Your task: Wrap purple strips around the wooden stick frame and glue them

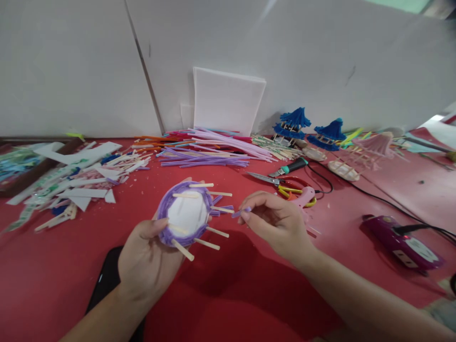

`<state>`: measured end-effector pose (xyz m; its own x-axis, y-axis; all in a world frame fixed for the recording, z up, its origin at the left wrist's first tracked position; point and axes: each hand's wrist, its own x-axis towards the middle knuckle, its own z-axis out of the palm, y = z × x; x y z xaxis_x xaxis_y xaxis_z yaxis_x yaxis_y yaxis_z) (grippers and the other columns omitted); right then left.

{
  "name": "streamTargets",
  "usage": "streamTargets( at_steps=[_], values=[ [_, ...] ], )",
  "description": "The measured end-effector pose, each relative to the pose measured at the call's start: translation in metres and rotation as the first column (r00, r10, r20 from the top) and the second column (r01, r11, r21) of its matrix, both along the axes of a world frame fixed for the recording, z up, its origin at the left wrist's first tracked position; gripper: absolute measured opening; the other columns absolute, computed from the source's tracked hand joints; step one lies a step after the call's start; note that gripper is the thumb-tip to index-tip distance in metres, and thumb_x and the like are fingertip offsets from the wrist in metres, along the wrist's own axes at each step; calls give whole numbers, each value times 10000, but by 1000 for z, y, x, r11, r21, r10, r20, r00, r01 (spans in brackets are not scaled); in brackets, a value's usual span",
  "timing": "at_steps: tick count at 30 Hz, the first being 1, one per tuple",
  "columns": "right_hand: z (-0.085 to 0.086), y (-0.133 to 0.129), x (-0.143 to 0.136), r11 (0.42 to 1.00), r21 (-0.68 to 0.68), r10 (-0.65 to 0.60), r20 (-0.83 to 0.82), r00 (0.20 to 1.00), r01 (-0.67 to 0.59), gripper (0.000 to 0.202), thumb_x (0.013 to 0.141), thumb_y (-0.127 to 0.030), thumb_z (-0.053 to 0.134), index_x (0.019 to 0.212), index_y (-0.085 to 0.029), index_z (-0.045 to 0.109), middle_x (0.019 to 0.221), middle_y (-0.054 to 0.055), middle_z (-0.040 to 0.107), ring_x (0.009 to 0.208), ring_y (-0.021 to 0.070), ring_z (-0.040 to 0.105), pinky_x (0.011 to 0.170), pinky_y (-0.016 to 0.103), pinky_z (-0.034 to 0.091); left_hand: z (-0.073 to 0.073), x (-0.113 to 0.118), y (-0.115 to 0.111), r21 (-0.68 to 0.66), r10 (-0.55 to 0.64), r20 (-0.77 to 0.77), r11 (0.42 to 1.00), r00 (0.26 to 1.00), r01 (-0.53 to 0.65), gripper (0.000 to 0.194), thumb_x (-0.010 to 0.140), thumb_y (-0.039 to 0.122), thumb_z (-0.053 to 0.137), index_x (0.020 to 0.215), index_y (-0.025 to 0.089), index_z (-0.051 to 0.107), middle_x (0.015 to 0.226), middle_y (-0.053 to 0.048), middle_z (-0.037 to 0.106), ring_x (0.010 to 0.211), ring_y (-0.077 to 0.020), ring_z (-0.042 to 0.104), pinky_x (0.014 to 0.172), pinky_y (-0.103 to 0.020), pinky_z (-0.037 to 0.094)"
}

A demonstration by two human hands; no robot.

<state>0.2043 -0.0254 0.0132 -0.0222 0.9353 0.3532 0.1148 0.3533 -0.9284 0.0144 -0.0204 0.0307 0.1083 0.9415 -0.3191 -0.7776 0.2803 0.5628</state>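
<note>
My left hand grips a round craft base, its thumb pressed on the rim. The base has a white centre, a purple fuzzy edge and several pale wooden sticks standing out from it. Between thumb and fingertips, my right hand pinches a short purple pipe cleaner piece, just right of one stick's tip. More short purple pieces lie on the red table behind the sticks.
Long coloured pipe cleaners are heaped at the back. Scissors, a cutter, a pink glue gun and a purple power strip lie rightward. Blue-roofed models stand behind. Paper scraps lie left; a dark phone is under my left arm.
</note>
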Motion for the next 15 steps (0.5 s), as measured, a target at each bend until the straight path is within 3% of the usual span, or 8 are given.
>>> streamTargets(
  at_steps=[4, 15],
  values=[
    [0, 1, 1, 998, 69, -7, 20, 1000, 5, 48, 732, -147, 626, 718, -192, 617, 730, 20, 609, 636, 117, 593, 558, 230, 518, 1, 1, 1, -10, -2, -26, 1000, 1000, 2, 575, 614, 155, 492, 1178, 150, 605, 989, -82, 742, 1083, -306, 610, 1000, -454, 434],
    [2, 2, 0, 1000, 12, -28, 47, 999, 27, 78, 733, -196, 632, 660, -190, 606, 665, 13, 600, 581, 113, 559, 504, 223, 476, -2, 0, -1, 85, -89, -46, 992, 995, 92, 537, 659, 157, 492, 1184, 170, 605, 951, -82, 745, 1131, -338, 572, 984, -485, 442]
  ],
)
